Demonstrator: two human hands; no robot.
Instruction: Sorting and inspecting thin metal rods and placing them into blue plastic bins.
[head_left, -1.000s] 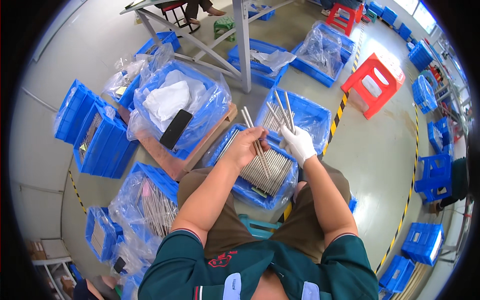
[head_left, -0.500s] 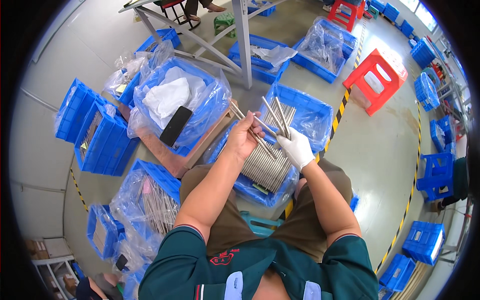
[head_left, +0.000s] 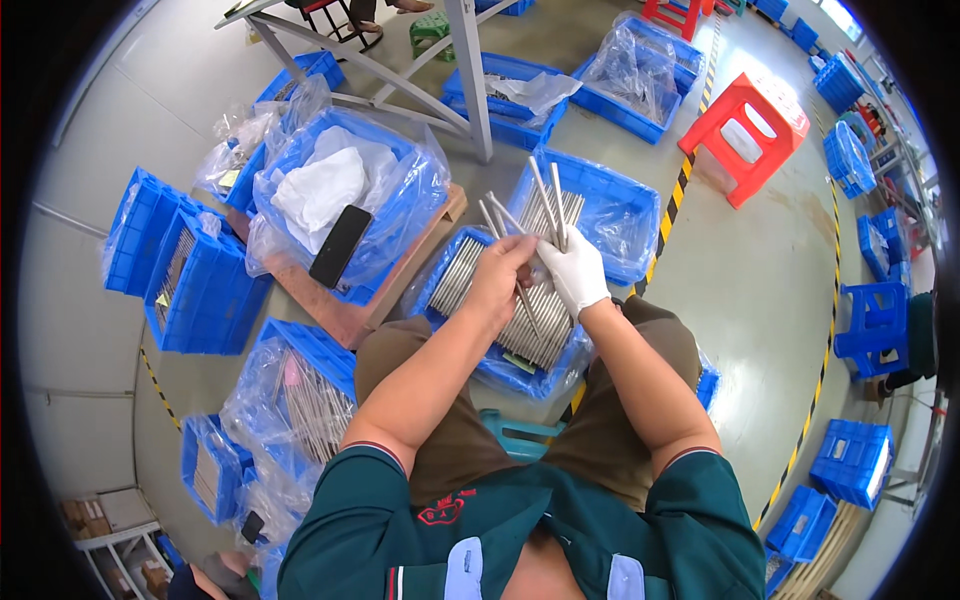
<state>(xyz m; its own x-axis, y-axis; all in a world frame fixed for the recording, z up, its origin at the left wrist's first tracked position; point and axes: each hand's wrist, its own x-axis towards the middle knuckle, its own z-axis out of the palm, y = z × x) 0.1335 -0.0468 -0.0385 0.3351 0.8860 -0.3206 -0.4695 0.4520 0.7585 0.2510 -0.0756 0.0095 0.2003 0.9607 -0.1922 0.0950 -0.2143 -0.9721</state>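
My bare left hand (head_left: pixel 500 275) is closed around thin metal rods (head_left: pixel 528 312), which poke out above and below the fingers. My right hand (head_left: pixel 577 277), in a white glove, grips more metal rods (head_left: pixel 547 192) that point up and away from me. The two hands meet, fingertips close together. Beneath them, a plastic-lined blue bin (head_left: pixel 482 384) holds rows of similar rods (head_left: pixel 455 280) lying side by side. Just beyond, another blue bin (head_left: pixel 625 215) has rods (head_left: pixel 566 208) along its left part and clear plastic film on its right.
At left, a lined blue bin (head_left: pixel 400 150) with white cloth (head_left: pixel 318 195) and a black phone (head_left: pixel 341 246) rests on a wooden pallet (head_left: pixel 318 318). A bin of long rods (head_left: pixel 315 405) sits by my left leg. A table leg (head_left: pixel 468 80) and red stool (head_left: pixel 745 135) stand farther off.
My hands have come closer together, and the left fingers now meet the gloved ones. The rods in my left hand are less fanned. The whole view has shifted slightly.
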